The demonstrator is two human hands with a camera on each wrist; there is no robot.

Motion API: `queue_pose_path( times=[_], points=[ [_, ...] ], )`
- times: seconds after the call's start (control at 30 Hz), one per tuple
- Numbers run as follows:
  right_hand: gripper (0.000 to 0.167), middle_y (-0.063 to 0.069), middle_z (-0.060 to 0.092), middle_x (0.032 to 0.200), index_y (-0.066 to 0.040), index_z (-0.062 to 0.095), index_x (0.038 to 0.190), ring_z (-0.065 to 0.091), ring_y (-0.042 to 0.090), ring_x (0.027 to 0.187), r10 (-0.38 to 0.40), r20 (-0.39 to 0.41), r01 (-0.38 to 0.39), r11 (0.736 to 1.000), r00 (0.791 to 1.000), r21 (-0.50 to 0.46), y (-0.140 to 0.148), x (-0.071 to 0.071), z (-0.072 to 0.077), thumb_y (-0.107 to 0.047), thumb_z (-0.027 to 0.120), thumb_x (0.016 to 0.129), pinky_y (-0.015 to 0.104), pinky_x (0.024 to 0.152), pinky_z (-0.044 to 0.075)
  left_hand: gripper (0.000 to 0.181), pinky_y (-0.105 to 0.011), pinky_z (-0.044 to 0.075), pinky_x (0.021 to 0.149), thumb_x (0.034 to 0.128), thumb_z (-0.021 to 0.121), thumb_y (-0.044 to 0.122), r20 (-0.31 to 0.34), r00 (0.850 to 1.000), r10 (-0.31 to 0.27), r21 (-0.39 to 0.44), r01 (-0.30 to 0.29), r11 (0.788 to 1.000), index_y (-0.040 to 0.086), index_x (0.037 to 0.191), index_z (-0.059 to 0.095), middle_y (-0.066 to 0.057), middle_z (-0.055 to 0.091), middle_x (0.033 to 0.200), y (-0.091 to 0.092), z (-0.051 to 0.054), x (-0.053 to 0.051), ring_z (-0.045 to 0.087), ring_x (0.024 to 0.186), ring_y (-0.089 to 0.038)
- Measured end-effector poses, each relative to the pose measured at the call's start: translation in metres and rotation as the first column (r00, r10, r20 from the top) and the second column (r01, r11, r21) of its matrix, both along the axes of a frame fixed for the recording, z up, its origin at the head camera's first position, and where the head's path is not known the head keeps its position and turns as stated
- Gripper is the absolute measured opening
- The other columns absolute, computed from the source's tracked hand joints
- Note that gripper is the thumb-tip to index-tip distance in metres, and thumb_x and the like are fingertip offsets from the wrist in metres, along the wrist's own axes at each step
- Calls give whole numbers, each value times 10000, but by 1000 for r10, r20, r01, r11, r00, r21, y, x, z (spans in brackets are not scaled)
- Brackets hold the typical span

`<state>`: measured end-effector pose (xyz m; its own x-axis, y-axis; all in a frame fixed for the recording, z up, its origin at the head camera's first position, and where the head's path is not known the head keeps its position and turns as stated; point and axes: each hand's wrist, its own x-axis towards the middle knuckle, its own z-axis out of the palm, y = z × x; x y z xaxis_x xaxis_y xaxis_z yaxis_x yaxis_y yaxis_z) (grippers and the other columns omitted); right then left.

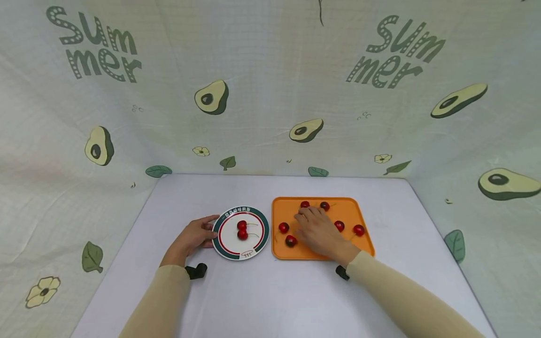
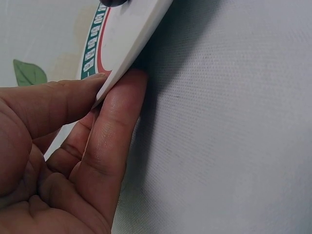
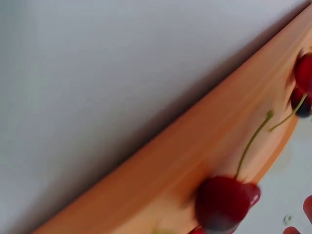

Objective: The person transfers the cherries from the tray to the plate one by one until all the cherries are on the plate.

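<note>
Left hand (image 1: 195, 236) pinches rim of plate (image 1: 230, 241) with two cherries (image 1: 243, 234); right hand (image 1: 317, 230) over orange tray (image 1: 281, 254), fingers bent down, can't tell if gripping. Plate sits left of tray, white table (image 1: 262, 300), avocado-print cloth (image 1: 262, 47) around. Only left wrist view shows finger (image 2: 114, 117) under rim; right wrist view catches just fingertips (image 3: 308, 208), tray cherries (image 3: 221, 204).

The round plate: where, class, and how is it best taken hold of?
Probably pinch the plate by its left rim, coming from the left, thumb above and finger beneath. The edge is thin enough to pinch, and the two cherries lie inward, clear of that rim. The left hand pinches it there.
</note>
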<state>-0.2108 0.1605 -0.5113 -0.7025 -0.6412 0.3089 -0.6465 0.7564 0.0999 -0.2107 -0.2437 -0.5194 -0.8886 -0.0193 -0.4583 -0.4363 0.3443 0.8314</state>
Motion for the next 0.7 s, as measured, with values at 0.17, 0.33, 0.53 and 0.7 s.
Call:
queue_pose_path(
  times=[0.17,0.33,0.53,0.7],
  points=[
    [392,131,650,1280,-50,687,1260,574,334,1189,-40,-26,40,999,999,-10,24,6,1,-309,747,971,503,1003,515,696,-298,645,753,956,717,-20,-1,1000,-5,-10,5,1000,192,1582,502,-193,535,1288,-1,-1,0,646,902,-218],
    [359,143,654,1227,-34,705,1207,569,337,1128,-95,-17,94,994,995,-50,47,13,3,-282,760,954,494,957,512,697,-309,647,763,957,715,-19,-6,1000,-6,-14,6,1000,194,1585,499,-191,545,1284,-2,-3,0,651,899,-216],
    [342,141,632,1101,-13,697,1122,537,332,1005,-132,-66,130,991,989,-27,76,23,-1,-273,800,925,440,829,496,700,-318,650,758,955,711,-27,-11,1000,-12,-7,12,1000,188,1586,496,-191,546,1276,-3,-3,0,656,884,-213],
    [356,131,610,1036,-19,695,1100,526,327,953,-152,-89,149,988,984,-34,96,30,-11,-266,836,886,428,773,465,703,-316,649,758,955,709,-26,-8,1000,-20,-4,20,1000,182,1590,489,-194,550,1279,-3,-4,-2,655,890,-215]
  ],
)
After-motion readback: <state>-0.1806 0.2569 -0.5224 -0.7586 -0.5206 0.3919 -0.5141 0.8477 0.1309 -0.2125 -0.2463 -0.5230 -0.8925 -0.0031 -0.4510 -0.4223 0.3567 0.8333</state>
